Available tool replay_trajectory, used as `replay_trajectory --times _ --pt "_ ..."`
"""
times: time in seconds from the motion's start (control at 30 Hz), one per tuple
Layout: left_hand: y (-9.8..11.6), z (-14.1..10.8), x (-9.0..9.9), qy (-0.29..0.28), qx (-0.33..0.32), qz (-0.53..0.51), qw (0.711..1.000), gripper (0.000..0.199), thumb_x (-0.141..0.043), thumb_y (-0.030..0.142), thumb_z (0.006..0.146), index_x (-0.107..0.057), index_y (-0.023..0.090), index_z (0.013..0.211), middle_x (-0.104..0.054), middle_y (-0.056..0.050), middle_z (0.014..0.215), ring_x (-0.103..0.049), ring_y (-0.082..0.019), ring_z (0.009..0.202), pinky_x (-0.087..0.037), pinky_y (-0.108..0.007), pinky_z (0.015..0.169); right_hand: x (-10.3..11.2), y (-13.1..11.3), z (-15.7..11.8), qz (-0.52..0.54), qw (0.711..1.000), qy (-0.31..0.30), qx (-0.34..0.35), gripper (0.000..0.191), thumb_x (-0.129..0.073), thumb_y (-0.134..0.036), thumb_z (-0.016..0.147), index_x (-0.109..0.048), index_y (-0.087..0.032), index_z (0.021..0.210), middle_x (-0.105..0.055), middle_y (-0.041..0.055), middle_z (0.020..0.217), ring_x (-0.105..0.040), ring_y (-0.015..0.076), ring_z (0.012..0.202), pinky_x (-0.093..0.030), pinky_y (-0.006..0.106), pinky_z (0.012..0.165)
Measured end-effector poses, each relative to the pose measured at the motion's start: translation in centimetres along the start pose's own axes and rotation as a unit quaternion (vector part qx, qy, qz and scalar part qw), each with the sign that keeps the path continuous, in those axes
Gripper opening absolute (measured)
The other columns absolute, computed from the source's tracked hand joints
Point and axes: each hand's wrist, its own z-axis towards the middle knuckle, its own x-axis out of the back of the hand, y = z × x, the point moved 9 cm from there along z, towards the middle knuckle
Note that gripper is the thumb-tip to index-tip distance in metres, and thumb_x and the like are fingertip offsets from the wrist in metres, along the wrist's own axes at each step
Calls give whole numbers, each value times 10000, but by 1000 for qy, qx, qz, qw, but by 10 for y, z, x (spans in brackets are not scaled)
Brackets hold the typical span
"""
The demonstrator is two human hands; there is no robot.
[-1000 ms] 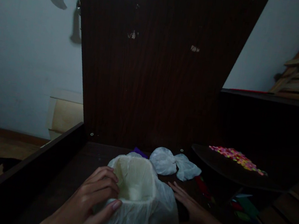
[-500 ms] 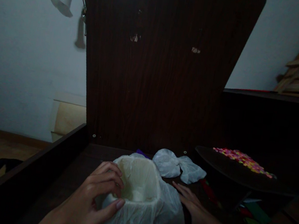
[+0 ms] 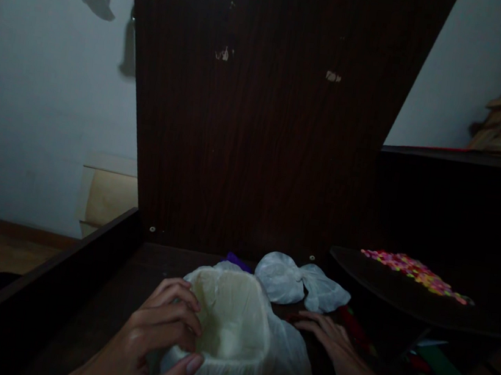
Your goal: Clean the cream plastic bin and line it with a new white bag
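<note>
A container lined with a thin white plastic bag (image 3: 267, 337) stands at the bottom centre, its mouth facing up and a pale bottom showing inside. My left hand (image 3: 167, 330) grips its left rim, fingertips at the inner edge and thumb on the near rim. To the right of the container, my right hand (image 3: 331, 343) is low over the dark surface with fingers stretched out, beside the loose part of the bag. Just beyond it lies a knotted white plastic bag (image 3: 281, 277). Something purple (image 3: 238, 262) shows behind the container.
A dark wooden panel (image 3: 255, 151) rises at the back. On the right, a dark curved shelf (image 3: 359, 275) bears a strip of small pink and yellow pieces (image 3: 415, 272); green and red items (image 3: 439, 363) lie beneath. A raised dark board (image 3: 59, 273) edges the left side.
The view has shifted slightly. My right hand has moved a little to the right, its fingers nearer the knotted bag. My left hand stays on the rim.
</note>
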Motion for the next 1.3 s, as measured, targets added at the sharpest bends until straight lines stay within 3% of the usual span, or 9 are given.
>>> replay_trajectory --times 0.17,0.3,0.47,0.67,0.8,0.97,1.13,1.3 --pt "-1 1 -3 -17 -11 -10 1000 131 -626 77 844 -632 204 818 -681 -11 791 -652 -207 876 -515 -414 930 52 -25 -19 66 995 61 41 1131 -913 -535 500 -458 -290 1506 -279 141 1639 -305 460 1479 -285 607 1202" --pt "-1 1 -4 -25 -7 -25 999 118 -643 95 833 -633 212 830 -692 -16 795 -658 -224 873 -520 -437 929 91 -80 -17 68 987 108 102 1161 -929 -560 458 -468 -305 1493 -269 126 1644 -302 479 1475 -289 634 1191" --pt "-9 -1 -2 -1 4 -50 999 132 -655 218 876 -668 238 1006 -720 -48 933 -655 -264 959 -512 -457 946 102 -166 10 32 979 88 183 1155 -937 -592 409 -523 -305 1449 -350 124 1600 -334 453 1451 -309 623 1176" --pt "-36 0 7 73 91 -84 990 668 -554 682 902 -473 308 1450 -530 -119 1432 -544 -372 1293 -489 -535 1045 96 -229 40 12 973 58 221 1041 -900 -613 460 -569 -338 1408 -415 62 1556 -373 371 1411 -339 543 1171" --pt "-46 -5 5 93 125 -114 981 839 -612 741 837 -358 338 1528 -382 -123 1581 -404 -437 1437 -374 -638 1151 87 -242 50 31 971 52 230 985 -885 -598 485 -596 -306 1379 -467 70 1504 -415 351 1360 -341 526 1165" --pt "-51 -13 -10 64 151 -179 970 1008 -718 784 717 -356 322 1537 -426 -141 1561 -449 -458 1406 -346 -662 1177 73 -241 57 47 970 29 237 998 -900 -532 484 -581 -286 1397 -481 79 1497 -408 360 1361 -313 529 1180" --pt "-53 -15 -11 79 166 -176 967 980 -814 689 682 -404 337 1499 -469 -126 1531 -479 -440 1391 -369 -638 1177 67 -240 62 55 973 -2 225 999 -897 -539 491 -582 -268 1400 -507 95 1490 -419 372 1363 -247 560 1212" --pt "-52 -18 -8 93 148 -162 971 972 -816 679 676 -410 339 1492 -487 -127 1512 -509 -437 1365 -396 -626 1158 65 -238 63 64 965 -15 253 1050 -880 -510 543 -497 -281 1494 -434 86 1592 -356 367 1452 -184 556 1249"
